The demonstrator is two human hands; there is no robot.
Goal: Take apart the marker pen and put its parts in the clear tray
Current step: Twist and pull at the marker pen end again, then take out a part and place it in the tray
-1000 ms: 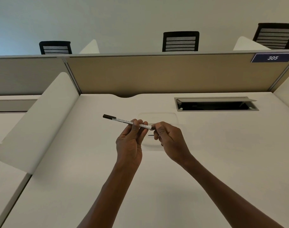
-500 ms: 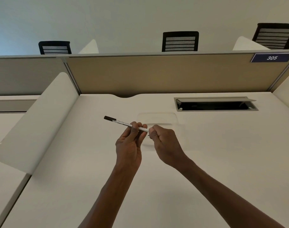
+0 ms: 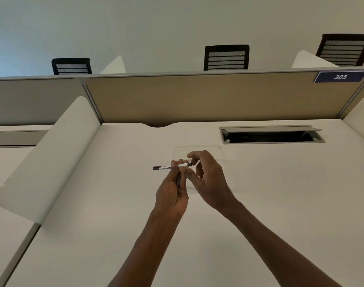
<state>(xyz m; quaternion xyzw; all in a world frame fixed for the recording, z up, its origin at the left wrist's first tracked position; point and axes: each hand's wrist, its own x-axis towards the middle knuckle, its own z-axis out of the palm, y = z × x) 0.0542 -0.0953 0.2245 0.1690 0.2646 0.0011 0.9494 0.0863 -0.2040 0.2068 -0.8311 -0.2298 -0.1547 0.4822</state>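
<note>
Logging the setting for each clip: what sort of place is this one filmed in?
Most likely an open-plan office or study hall with numbered desks: a white desk fenced by a tan divider panel, a "305" label on it, and mesh-backed chairs at the row beyond.

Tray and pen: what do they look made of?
Tray: likely thin clear plastic; the desk shows through and only a faint rounded rim is visible. Pen: probably smooth white plastic with dark ends and small print on its barrel.

Matt white desk (image 3: 260,204), clear glossy plastic tray (image 3: 197,148), fabric-look partition (image 3: 197,100).
</note>
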